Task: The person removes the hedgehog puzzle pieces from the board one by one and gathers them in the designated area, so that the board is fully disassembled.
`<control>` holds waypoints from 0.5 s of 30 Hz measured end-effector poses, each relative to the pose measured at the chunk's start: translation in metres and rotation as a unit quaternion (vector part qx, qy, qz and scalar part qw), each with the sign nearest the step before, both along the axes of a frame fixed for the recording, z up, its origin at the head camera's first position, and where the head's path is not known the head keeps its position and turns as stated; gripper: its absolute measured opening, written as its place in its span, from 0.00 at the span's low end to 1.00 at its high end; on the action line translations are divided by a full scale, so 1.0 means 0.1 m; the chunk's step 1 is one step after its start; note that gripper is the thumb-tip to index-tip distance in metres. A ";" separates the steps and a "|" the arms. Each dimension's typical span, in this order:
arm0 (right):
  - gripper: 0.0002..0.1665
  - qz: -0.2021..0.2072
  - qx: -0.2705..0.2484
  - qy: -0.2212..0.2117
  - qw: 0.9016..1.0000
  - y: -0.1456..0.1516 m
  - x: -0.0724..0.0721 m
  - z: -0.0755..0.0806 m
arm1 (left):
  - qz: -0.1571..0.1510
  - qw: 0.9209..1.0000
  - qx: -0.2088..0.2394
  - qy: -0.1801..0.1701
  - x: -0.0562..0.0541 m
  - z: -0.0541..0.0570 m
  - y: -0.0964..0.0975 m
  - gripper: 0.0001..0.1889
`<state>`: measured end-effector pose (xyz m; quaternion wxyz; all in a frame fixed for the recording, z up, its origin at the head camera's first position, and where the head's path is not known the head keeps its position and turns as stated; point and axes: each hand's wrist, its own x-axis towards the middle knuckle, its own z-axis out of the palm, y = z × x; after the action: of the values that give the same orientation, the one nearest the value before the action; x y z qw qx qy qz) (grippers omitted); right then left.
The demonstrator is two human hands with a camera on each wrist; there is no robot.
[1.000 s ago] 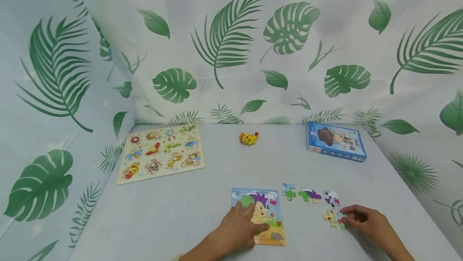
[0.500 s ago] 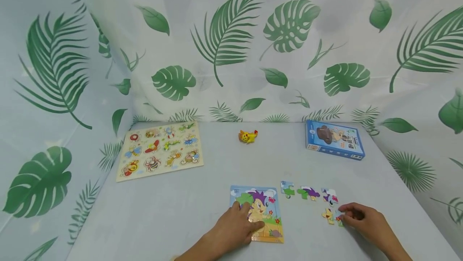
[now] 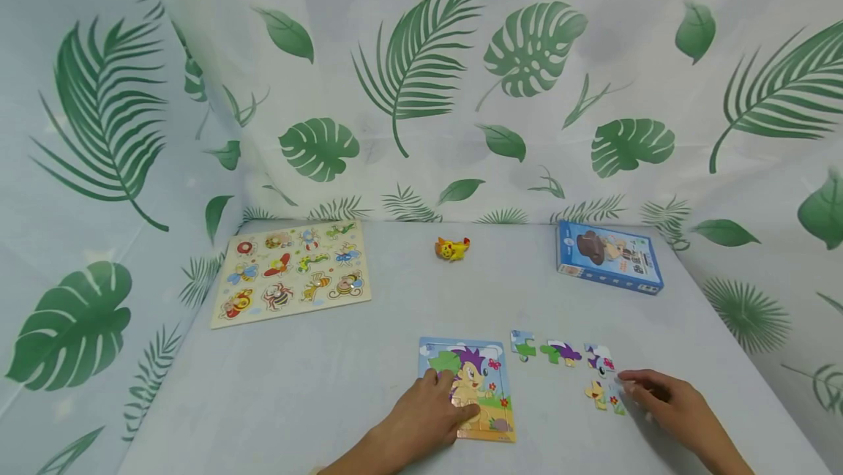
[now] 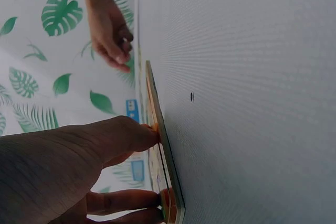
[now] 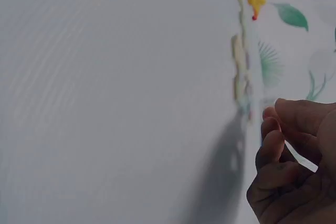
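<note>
Left hand (image 3: 424, 408) spread on puzzle (image 3: 498, 387), fingers and thumb touching it; right hand (image 3: 668, 400) apart, fingers loosely curled beside loose pieces (image 3: 563, 353) on surface (image 3: 296, 387). Blue box (image 3: 609, 257) behind.

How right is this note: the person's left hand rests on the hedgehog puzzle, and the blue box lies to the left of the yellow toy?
The side is wrong: the blue box lies to the right of the yellow toy, as the head view shows. The left hand does rest on the hedgehog puzzle.
</note>
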<state>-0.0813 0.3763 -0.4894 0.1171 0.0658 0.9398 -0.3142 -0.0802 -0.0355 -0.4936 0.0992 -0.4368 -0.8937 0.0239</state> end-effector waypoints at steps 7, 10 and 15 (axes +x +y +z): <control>0.13 0.089 -0.027 0.107 0.990 -0.89 -0.11 0.17 | 0.006 1.000 0.005 0.001 0.00 0.03 -0.03 0.16; 0.13 0.156 -0.040 0.134 0.978 -1.32 -0.19 0.12 | 0.005 1.000 0.002 -0.002 -0.01 0.03 -0.02 0.16; 0.13 0.217 -0.021 0.118 0.969 -1.81 -0.30 -0.01 | -0.012 1.000 -0.007 0.018 -0.03 0.01 0.00 0.17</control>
<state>-0.1110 0.1957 -0.4902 0.0717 -0.1800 0.9319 -0.3066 -0.0830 -0.0356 -0.4930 0.1128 -0.4477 -0.8863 0.0365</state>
